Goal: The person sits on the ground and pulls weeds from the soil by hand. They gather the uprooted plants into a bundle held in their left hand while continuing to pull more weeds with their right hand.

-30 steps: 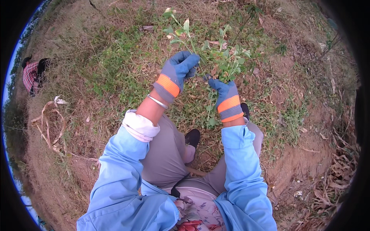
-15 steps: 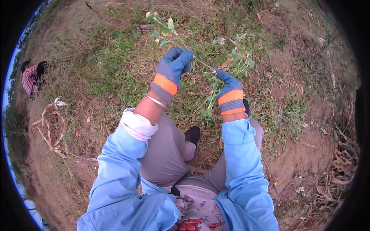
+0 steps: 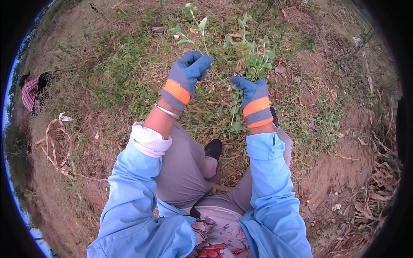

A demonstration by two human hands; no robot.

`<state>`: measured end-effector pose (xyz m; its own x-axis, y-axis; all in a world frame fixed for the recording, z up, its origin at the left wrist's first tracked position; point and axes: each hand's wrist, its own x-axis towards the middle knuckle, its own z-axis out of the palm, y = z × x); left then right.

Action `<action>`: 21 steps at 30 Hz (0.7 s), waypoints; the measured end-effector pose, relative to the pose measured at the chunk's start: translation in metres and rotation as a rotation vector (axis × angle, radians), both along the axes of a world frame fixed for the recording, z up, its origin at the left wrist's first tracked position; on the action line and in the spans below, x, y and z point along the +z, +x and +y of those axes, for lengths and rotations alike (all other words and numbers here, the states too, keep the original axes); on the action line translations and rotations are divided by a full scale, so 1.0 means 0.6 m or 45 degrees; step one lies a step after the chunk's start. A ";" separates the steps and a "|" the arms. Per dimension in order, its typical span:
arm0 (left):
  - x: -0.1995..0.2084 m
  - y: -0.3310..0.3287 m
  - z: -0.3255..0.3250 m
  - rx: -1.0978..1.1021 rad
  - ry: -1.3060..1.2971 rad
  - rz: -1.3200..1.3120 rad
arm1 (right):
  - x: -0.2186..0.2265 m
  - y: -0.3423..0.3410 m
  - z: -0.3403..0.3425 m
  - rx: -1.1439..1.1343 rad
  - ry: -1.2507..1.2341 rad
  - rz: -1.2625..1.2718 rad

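Both hands wear blue and grey work gloves with orange cuffs. My left hand (image 3: 188, 73) is closed on a thin green plant stem (image 3: 204, 42), whose leafy, pale-tipped end rises above the fingers. My right hand (image 3: 251, 92) pinches a bunch of leafy green plants (image 3: 256, 60), with some leaves sticking up beyond the glove and others hanging below it. A thin piece of stem stretches across the gap between the two hands. The fingertips of both gloves are partly hidden by the folded fingers and leaves.
Low grass and weeds (image 3: 116, 77) cover the ground ahead. A dry looped stalk (image 3: 53, 144) lies at the left, and dry husks (image 3: 372, 202) are heaped at the right. Far left, a person in a checked shirt (image 3: 30, 92) bends down. My dark shoe (image 3: 213, 149) shows between my knees.
My left hand has shifted slightly left and nearer to me, widening the gap to the right hand. The leafy bunch in my right hand now stands more upright.
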<state>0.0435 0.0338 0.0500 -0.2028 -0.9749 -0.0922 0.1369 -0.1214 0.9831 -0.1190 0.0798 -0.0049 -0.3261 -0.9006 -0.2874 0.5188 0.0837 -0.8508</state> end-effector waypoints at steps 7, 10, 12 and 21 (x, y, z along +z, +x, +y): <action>-0.001 0.024 -0.014 0.169 -0.020 0.091 | -0.012 0.001 -0.006 -0.047 -0.119 0.239; -0.002 0.033 -0.021 0.223 -0.060 0.129 | -0.030 -0.017 -0.016 -0.139 0.030 0.264; 0.000 0.047 -0.023 0.244 -0.077 0.130 | -0.030 -0.022 -0.017 -0.184 0.068 0.257; -0.011 0.014 -0.009 -0.075 -0.178 -0.178 | -0.001 0.005 -0.007 -0.073 -0.165 0.071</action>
